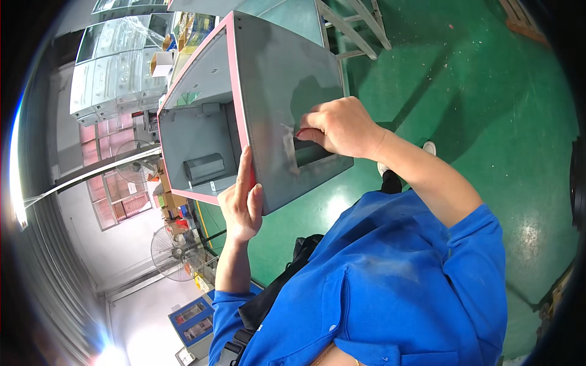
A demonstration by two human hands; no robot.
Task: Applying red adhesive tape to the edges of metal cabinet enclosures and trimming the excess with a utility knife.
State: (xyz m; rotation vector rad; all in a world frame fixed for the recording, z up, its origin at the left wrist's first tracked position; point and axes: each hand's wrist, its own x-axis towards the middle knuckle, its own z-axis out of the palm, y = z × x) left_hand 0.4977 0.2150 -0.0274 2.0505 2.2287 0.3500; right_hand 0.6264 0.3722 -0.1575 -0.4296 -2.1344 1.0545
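Observation:
A grey sheet-metal cabinet (274, 73) stands in front of me, its open front bordered by a pink rim (235, 79). My left hand (240, 207) rests at the near corner of that rim, index finger stretched along it and thumb apart. On the side panel is a rectangular cutout (314, 154) with pale smears around its edge. My right hand (345, 129) is closed at the upper edge of this cutout, fingers curled. A bit of dark red shows at its fingertips, too small to name. Inside the cabinet, a dark grey boxy part (204, 168) protrudes.
Pale grey trestle legs (357, 27) stand behind the cabinet on the green floor (464, 67). To the left are film-wrapped metal cabinets (116, 67), a standing fan (177, 251) and a blue-framed cabinet (194, 320). A wooden pallet (525, 24) lies far right.

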